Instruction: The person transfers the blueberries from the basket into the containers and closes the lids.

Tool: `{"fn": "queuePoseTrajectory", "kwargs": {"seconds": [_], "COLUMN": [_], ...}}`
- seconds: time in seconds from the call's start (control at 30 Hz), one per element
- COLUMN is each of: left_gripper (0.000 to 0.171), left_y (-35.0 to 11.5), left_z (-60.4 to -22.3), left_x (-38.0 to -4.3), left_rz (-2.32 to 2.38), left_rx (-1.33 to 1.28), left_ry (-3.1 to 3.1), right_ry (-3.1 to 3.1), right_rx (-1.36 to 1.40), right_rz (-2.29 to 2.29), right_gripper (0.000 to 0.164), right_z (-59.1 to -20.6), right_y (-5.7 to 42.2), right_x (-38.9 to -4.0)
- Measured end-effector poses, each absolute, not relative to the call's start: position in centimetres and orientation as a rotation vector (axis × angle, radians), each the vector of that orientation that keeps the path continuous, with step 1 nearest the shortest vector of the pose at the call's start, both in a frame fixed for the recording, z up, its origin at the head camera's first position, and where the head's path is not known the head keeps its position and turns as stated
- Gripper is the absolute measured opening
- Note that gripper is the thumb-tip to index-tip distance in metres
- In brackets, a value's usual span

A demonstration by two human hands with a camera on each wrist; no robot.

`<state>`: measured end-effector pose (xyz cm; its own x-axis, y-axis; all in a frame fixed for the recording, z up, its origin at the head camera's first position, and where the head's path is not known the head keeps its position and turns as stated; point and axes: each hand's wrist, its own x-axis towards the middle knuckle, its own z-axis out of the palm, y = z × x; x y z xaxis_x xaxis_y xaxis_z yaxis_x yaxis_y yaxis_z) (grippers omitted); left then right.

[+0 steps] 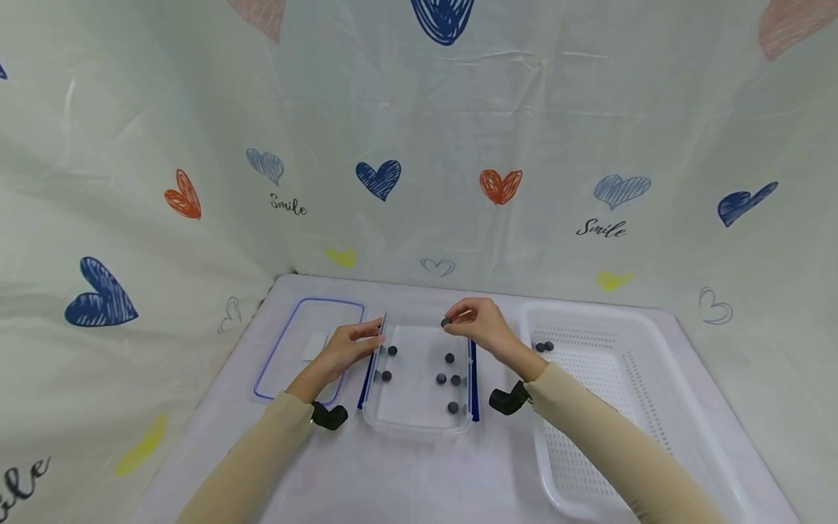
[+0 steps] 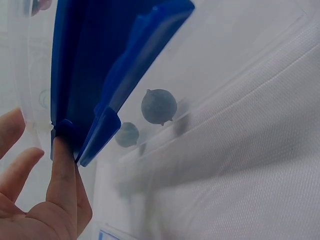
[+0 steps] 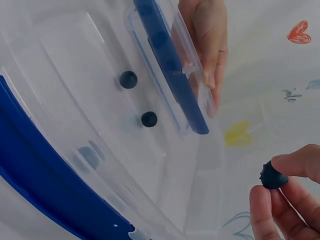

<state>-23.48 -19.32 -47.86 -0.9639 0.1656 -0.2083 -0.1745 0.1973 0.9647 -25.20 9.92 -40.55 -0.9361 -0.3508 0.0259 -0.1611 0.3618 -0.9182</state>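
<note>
Looked mid-transfer: right hand (image 1: 482, 324) pinched a round dark-blue ball (image 3: 273, 176) (rubbery? can't tell) around 1 o'clock of the clear plastic box (image 1: 419, 400); left hand (image 1: 343, 351) touched its 9 o'clock side, fingers straight. Next probably needed letting go inside.

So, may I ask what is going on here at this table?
A person's right hand pinches a small, dark, blueberry-like ball near the far end of a clear rectangular plastic box. The left hand touches a blue plastic side flap of that box. Six similar balls lie inside the box, and two more are in a white perforated plastic basket at the right. A clear lid with a blue edge lies at the left.
</note>
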Motion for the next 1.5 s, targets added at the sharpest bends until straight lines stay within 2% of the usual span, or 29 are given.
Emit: {"fn": "queuePoseTrajectory", "kwargs": {"seconds": [0.6, 1.2, 1.5], "left_gripper": [0.055, 0.057, 0.057], "left_y": [-19.3, -19.5, -19.4], "left_z": [-48.1, -48.4, -48.4], "left_x": [-23.7, -23.9, -23.8], "left_rz": [1.835, 1.846, 1.834], "left_rx": [0.0, 0.003, -0.014], "left_ry": [2.215, 2.205, 2.213], "right_ry": [2.505, 2.576, 2.609], "right_rx": [-0.442, -0.326, -0.167], "right_rz": [-1.602, -1.675, -1.728], "right_gripper": [0.017, 0.023, 0.027], "right_z": [-41.0, -39.4, -39.7], "right_y": [10.2, 14.8, 18.0], "right_x": [-24.8, -25.1, -25.0]}}
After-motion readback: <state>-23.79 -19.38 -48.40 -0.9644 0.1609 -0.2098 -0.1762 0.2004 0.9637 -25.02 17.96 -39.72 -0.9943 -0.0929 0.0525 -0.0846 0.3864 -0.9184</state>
